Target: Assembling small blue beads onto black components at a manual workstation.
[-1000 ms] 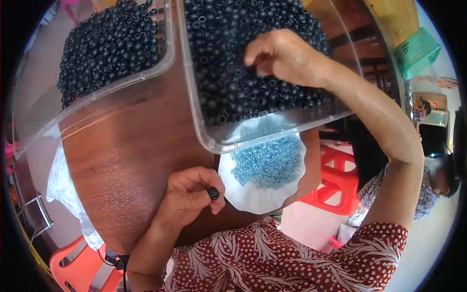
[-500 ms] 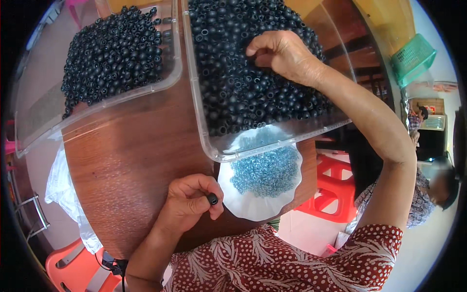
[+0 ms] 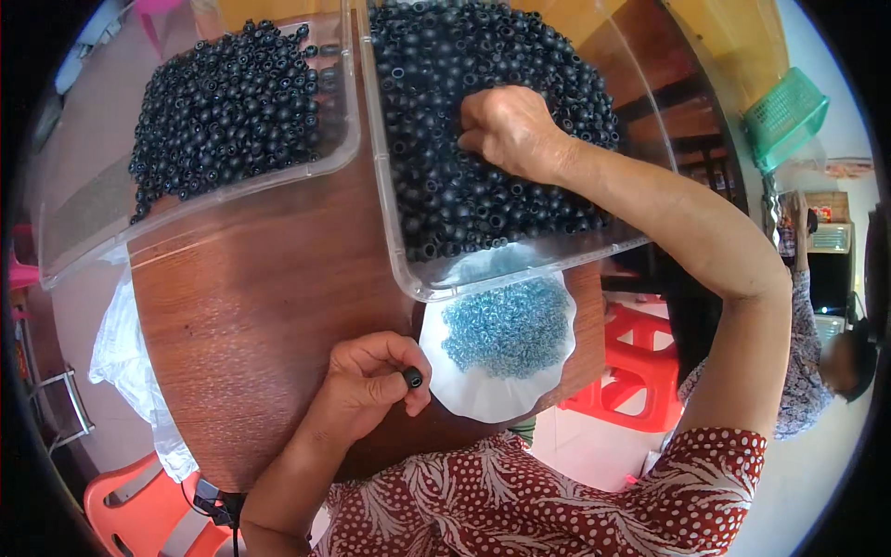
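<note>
My left hand (image 3: 367, 385) is at the table's near edge, pinching a small black hollow piece (image 3: 413, 377) between thumb and fingers, its open end showing. Farther off, my right hand (image 3: 515, 135) reaches over a clear plastic bin (image 3: 392, 223) heaped with similar black hollow pieces (image 3: 445, 190). Its fingers curl down against the heap, and whatever they hold is hidden. Between the bin and my body lies a white wavy-edged dish (image 3: 483, 401) with many tiny clear bluish pieces (image 3: 510, 330) in it. The bin's near corner overhangs that dish.
A second clear bin (image 3: 351, 111) with black pieces stands at the far left on the brown wooden table (image 3: 232, 325). Red plastic stools (image 3: 640, 371) stand to the right, near a seated person in a patterned top (image 3: 803, 371). White plastic sheeting (image 3: 125, 343) hangs at the left.
My right hand has come a little nearer and left within the bin, its fingers curling more. The left hand keeps its pinch on the black hollow piece, nearly still. The person at right raised an arm.
</note>
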`<action>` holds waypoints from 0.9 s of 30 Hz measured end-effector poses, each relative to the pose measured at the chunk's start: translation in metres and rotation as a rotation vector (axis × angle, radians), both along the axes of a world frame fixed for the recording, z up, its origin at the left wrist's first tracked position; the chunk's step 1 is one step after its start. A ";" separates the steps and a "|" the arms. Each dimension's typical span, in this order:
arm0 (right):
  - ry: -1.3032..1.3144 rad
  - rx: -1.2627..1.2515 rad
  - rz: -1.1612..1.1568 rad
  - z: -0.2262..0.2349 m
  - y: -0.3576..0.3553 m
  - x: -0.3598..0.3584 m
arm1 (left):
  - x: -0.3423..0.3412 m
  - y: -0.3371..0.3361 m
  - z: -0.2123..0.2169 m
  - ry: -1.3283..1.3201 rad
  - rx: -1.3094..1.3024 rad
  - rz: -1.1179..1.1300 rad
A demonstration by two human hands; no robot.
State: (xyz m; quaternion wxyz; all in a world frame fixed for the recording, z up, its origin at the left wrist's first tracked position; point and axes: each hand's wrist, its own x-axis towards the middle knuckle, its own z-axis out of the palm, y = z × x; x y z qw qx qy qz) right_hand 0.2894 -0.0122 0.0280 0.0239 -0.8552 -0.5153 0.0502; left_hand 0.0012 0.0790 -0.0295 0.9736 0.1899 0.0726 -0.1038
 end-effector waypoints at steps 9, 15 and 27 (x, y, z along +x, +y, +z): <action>0.100 -0.072 -0.072 0.022 0.001 -0.017 | -0.002 0.000 -0.001 -0.028 0.073 0.013; 0.274 0.128 -0.129 0.045 -0.013 -0.026 | -0.004 -0.001 0.000 -0.039 0.105 0.010; 0.868 0.797 -0.264 0.115 -0.077 -0.142 | -0.004 -0.007 0.003 -0.147 0.060 0.053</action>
